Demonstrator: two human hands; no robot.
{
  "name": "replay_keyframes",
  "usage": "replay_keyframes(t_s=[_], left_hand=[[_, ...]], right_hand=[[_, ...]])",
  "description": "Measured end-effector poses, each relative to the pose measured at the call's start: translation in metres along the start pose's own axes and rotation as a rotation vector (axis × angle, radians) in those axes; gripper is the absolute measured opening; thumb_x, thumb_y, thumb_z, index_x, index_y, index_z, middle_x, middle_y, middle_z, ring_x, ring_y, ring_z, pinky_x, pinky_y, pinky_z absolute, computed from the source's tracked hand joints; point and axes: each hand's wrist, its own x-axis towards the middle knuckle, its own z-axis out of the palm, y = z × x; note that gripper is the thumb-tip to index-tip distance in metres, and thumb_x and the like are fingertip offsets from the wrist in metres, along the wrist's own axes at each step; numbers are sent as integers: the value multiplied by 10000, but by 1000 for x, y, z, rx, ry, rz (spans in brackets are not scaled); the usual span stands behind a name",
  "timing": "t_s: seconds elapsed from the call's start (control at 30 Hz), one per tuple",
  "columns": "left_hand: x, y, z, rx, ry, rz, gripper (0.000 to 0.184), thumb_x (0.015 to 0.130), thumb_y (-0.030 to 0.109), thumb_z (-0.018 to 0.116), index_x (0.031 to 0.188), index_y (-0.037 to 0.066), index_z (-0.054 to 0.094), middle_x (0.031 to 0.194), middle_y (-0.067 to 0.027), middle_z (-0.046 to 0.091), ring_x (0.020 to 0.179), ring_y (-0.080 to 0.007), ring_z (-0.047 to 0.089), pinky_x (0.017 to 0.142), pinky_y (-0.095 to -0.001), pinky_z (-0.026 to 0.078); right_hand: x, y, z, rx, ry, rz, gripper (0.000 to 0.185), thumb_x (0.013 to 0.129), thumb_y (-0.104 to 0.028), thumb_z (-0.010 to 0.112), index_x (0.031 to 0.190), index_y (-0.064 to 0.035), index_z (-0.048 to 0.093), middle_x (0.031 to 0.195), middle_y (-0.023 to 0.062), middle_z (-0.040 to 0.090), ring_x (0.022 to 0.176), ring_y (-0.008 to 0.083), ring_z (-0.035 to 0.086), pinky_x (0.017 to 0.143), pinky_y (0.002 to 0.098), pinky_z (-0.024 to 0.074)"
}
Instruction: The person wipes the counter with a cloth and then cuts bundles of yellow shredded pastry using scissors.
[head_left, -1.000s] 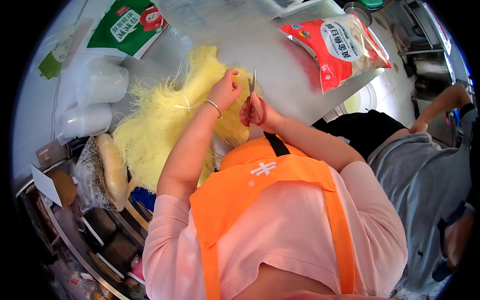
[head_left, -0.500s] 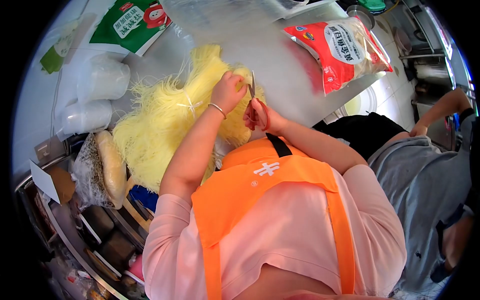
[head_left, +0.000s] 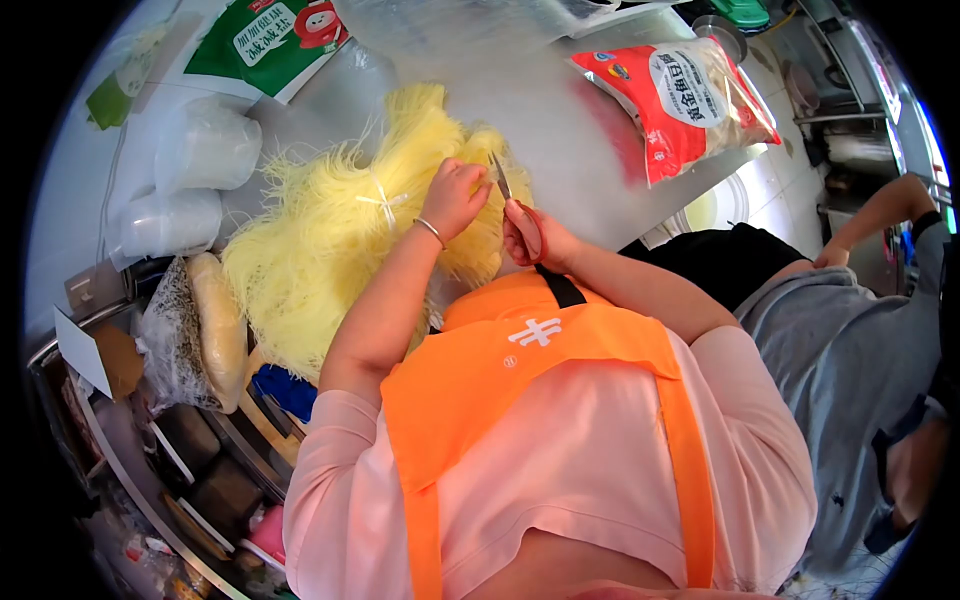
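Observation:
Red-handled scissors [head_left: 527,232] are in my right hand [head_left: 538,238], their blades pointing up toward the fingers of my left hand. My left hand [head_left: 456,197], with a bracelet at the wrist, is pinched closed over the yellow strands; what it grips is too small to make out. The large pile of pale yellow noodle-like strands [head_left: 310,255] lies on the metal table [head_left: 540,100] beneath and left of my hands. A white tie [head_left: 383,201] goes round one bundle, just left of my left hand.
A red and clear food bag [head_left: 690,100] lies at the back right, a green packet [head_left: 265,45] at the back left. Clear plastic containers [head_left: 215,145] stand at the left, above filled bags [head_left: 218,330]. Another person [head_left: 830,350] is close by on the right.
The scissors have tilted to the left, their tips now nearer my left fingers. My left hand has moved slightly down. The view has shifted a little.

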Motion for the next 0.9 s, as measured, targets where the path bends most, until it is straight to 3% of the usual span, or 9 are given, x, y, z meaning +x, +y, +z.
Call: replay_keyframes(t_s=[0.23,0.37,0.47,0.57,0.7,0.77,0.83,0.9], left_hand=[[-5,-1,-6,138,-82,127,254,778,230,646,983,81,621,953,-76,624,985,-266,550,880,-395,393],[-6,2,-10,142,-176,182,309,771,262,630,1034,100,610,979,-63,634,1011,-256,551,919,-406,353],[1,10,-7,38,-234,67,335,808,290,592,1088,108,608,1002,-71,625,1044,-268,549,942,-410,345],[9,22,8,293,-220,98,318,835,305,564,1084,118,628,992,-73,632,1035,-260,554,930,-403,348],[11,23,14,346,-253,72,207,854,264,559,959,109,646,985,-77,626,970,-267,555,884,-403,369],[6,17,12,333,-262,77,177,857,250,558,902,103,646,979,-77,624,951,-272,552,865,-403,377],[-4,11,8,233,-159,240,156,841,237,549,799,105,619,946,-68,620,917,-261,552,847,-404,387],[-9,8,7,212,-170,251,143,830,217,545,785,100,615,916,-66,623,912,-257,553,840,-398,393]], right_hand=[[-23,-18,-12,-227,140,-13,502,931,-564,439,783,-89,510,634,11,480,512,102,446,479,245,376],[-39,-23,-48,26,237,-135,494,945,-548,410,810,-82,503,667,29,506,571,123,486,538,264,407],[-50,-17,-63,101,287,-147,498,957,-542,382,829,-78,509,684,40,522,606,134,507,575,275,426],[-50,-3,-70,86,298,-137,505,926,-564,416,846,-71,485,729,51,521,589,153,519,549,298,422],[-47,9,-65,77,314,-77,515,919,-575,430,856,-70,509,733,35,525,600,143,524,564,286,432],[-51,7,-56,113,337,-70,492,953,-544,381,853,-79,507,696,38,519,580,136,509,562,282,438],[-51,10,-62,110,316,-60,491,950,-544,392,849,-78,509,697,37,520,582,134,509,562,280,439],[-51,13,-65,105,295,-45,490,948,-545,403,845,-78,511,699,35,520,583,131,509,562,278,439]])
